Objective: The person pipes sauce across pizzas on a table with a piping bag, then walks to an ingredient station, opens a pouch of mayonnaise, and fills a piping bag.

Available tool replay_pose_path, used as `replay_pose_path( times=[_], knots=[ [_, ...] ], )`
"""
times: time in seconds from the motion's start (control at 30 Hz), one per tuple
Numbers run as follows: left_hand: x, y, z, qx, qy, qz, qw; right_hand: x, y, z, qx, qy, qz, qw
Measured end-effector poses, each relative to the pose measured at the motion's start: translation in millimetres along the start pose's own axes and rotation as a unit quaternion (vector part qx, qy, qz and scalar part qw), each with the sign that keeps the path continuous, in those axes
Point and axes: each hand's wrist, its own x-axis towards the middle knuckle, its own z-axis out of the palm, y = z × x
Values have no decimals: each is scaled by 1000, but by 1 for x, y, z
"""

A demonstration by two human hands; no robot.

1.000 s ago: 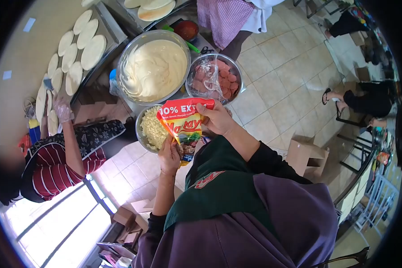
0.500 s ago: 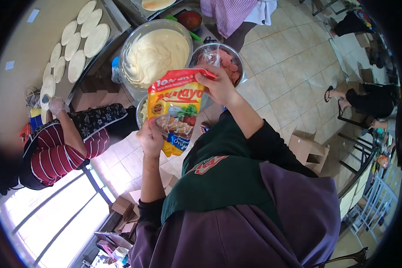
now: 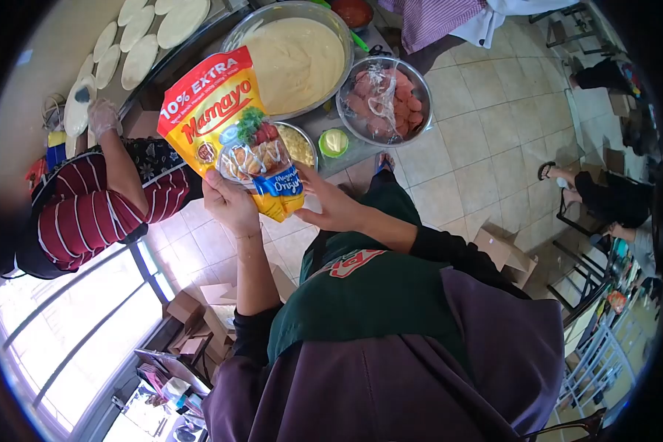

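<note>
A red and yellow Mamayo mayonnaise pouch (image 3: 232, 125) is held up at a tilt, its printed front showing. My left hand (image 3: 230, 206) grips its lower left edge, thumb on the front. Beside the pouch's lower right corner is my right hand (image 3: 335, 206), fingers and thumb apart; whether its fingertips touch the pouch I cannot tell. Behind the pouch stands a large metal bowl (image 3: 348, 70) of creamy pale batter. A smaller metal bowl (image 3: 429, 121) holds pink sliced meat under clear plastic. A bowl of pale shreds (image 3: 298, 144) is partly hidden by the pouch.
A small green cup (image 3: 334, 143) with something pale yellow sits between the bowls. To the left, a co-worker in a striped red top (image 3: 110, 195) has a gloved hand at flat dough rounds (image 3: 140, 62) on a table. Cardboard boxes (image 3: 504, 254) stand on the tiled floor.
My right hand has left the pouch's top edge and come down to its lower right corner. The pouch has shifted up and left and turned more towards me. The green cup now shows.
</note>
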Motion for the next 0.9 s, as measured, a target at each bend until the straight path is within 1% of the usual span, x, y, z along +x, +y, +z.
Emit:
replay_pose_path(
  times=[0.03,0.1,0.13,0.17,0.2,0.23,0.3,0.33,0.37,0.4,0.43,0.5,0.53,0.6,0.63,0.67,0.7,0.73,0.77,0.8,0.83,0.87,0.9],
  knots=[
    [1,2,1,-6,9,-11,1000,2,0,3,1,1,1,1000],
    [5,5,-3,-13,13,-4,1000,6,-1,7,-122,-1,-23,992],
    [7,4,-5,-24,31,-6,999,6,2,10,-123,1,-22,992],
    [7,3,-7,-34,50,-10,998,4,6,13,-166,16,-38,985],
    [6,2,-11,-25,46,1,999,3,9,16,-208,29,-54,976],
    [4,-1,-17,-23,43,-1,999,2,9,19,-206,31,-51,977],
    [-1,-10,-27,74,14,-6,997,1,10,24,-240,99,-49,965],
    [-2,-12,-28,67,19,10,998,0,15,22,-238,100,-46,965],
    [-1,-14,-32,68,17,8,998,-4,26,18,-187,125,26,974],
    [1,-17,-41,102,43,21,994,-8,37,13,-133,151,100,975],
    [5,-20,-49,134,70,34,988,-12,47,3,-134,153,104,974],
    [14,-26,-72,223,73,38,971,-30,72,-23,-163,107,90,977],
    [16,-21,-76,244,59,47,967,-46,94,-31,-163,109,93,976],
    [13,-16,-79,264,41,56,962,-82,142,-42,-219,157,86,959],
    [8,-16,-78,257,26,26,966,-89,148,-50,-220,159,87,958],
    [3,-18,-77,249,10,-4,968,-96,156,-58,-136,217,225,940],
    [-2,-21,-77,250,9,-5,968,-101,165,-63,-46,268,358,893],
    [-9,-29,-77,271,-16,-8,962,-104,183,-70,-45,268,360,893],
    [-16,-38,-79,292,-40,-11,956,-105,203,-79,-73,292,327,896],
    [-23,-49,-82,293,-69,20,953,-105,217,-86,-100,316,294,897],
    [-28,-49,-80,296,-71,19,953,-101,219,-90,-99,316,297,896],
    [-36,-46,-73,294,-79,13,952,-95,221,-95,-223,286,233,902],
    [-42,-44,-68,292,-87,8,953,-89,220,-97,-344,251,163,890]
  ],
)
